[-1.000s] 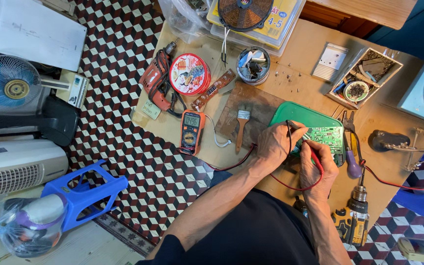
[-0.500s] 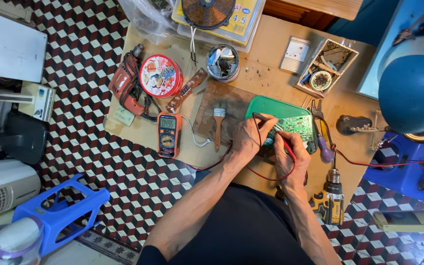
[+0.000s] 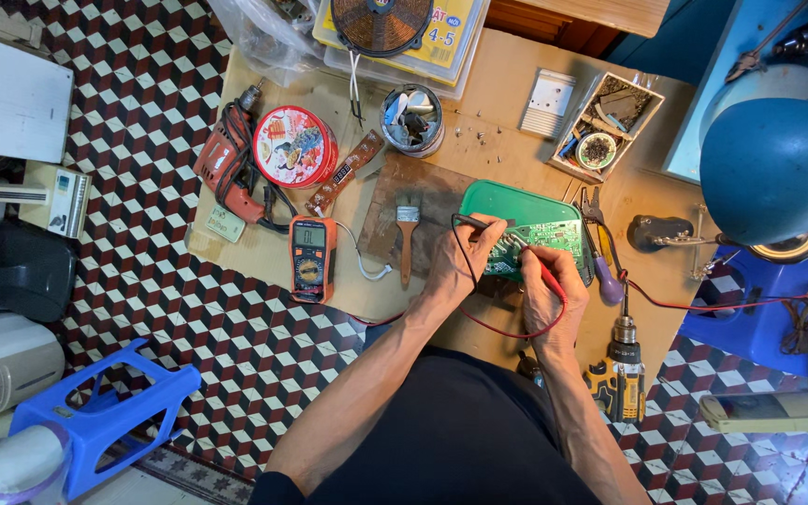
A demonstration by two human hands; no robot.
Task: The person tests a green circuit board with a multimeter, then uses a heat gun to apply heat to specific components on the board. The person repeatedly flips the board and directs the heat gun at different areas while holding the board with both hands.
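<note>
A green circuit board point(image 3: 554, 236) lies in a green tray point(image 3: 507, 200) on the low wooden table point(image 3: 507, 112). My left hand point(image 3: 458, 264) grips a black meter probe point(image 3: 479, 223), its tip on the board. My right hand point(image 3: 546, 288) grips a red probe point(image 3: 537, 256), also touching the board. Red and black leads loop under my hands toward an orange multimeter point(image 3: 311, 258) at the left.
A small brush point(image 3: 406, 236), red tin point(image 3: 295, 146), red drill point(image 3: 228, 165), jar of bits point(image 3: 412, 120) and parts box point(image 3: 604, 127) are on the table. A yellow drill point(image 3: 617, 376) sits by my right forearm. A blue lamp point(image 3: 774, 168) hangs right; a blue stool point(image 3: 105, 417) stands lower left.
The view has shifted and closed in on the table. Both hands stay on the board with the probes, their tips shifting only slightly.
</note>
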